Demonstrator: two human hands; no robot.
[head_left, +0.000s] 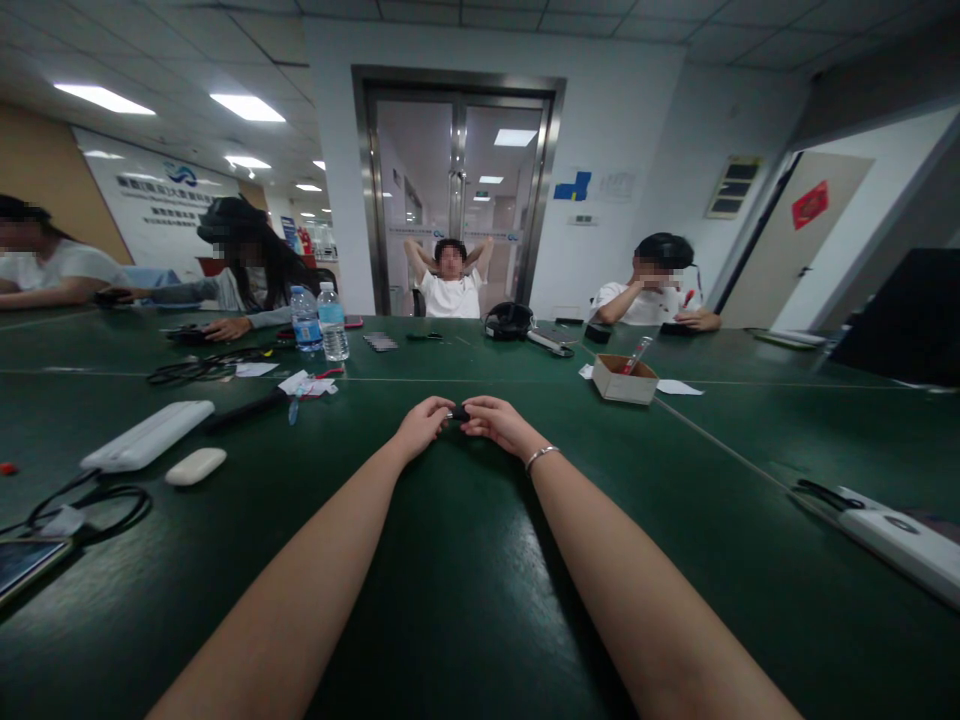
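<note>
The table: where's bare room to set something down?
Bare table shows between the left forearm and right forearm, and from the right forearm to the box and right-edge white device. The left is crowded: white slab, white case, cables.

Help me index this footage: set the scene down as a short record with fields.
left hand: fingertips pinching a small dark object
right hand: fingertips on the object's other end
bracelet: silvery, on the right wrist
surface: dark green table
left of hands: white oblong device, white rounded case
beyond, left: two upright water bottles
beyond, right: open box
opposite: person in white shirt, arms raised behind head
</note>
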